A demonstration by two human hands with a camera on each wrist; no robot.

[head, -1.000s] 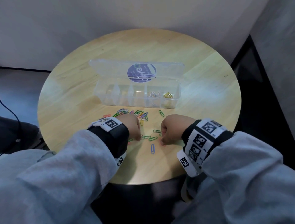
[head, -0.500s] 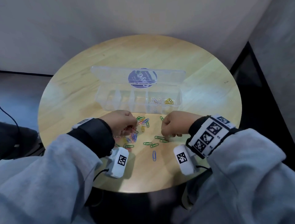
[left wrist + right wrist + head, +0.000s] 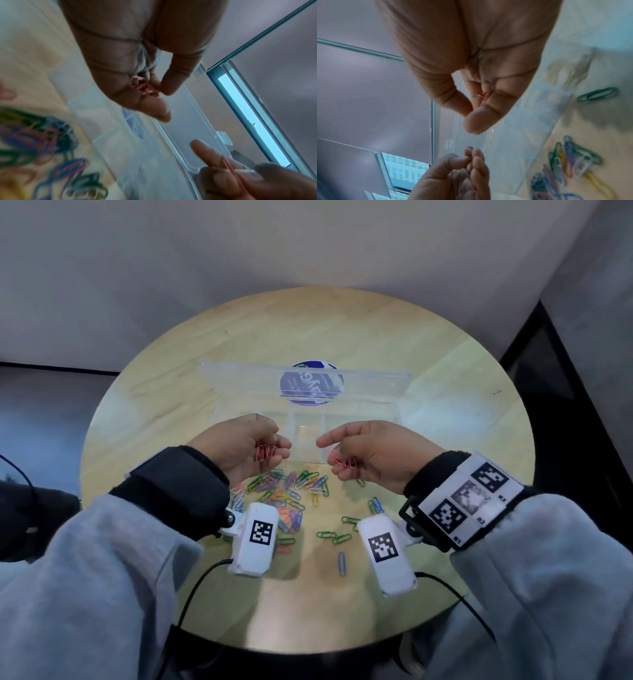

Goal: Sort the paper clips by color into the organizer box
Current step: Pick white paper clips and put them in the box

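Note:
The clear organizer box lies open on the round wooden table, lid tipped back with a blue sticker on it. My left hand is raised in front of the box's left compartments and grips several red paper clips, also seen as red paper clips in the left wrist view. My right hand hovers beside it and holds more red clips in its curled fingers, visible as red clips. A heap of mixed-colour paper clips lies below both hands.
Loose green clips and a single blue clip lie nearer the table's front edge. Another blue clip sits right of the heap. A wall runs close behind the table, and a dark floor gap drops off at the right.
Both hands have lifted off the table, turned palm-inward, and moved up toward the box front, each now carrying red clips. The camera has tilted so the box sits lower in view.

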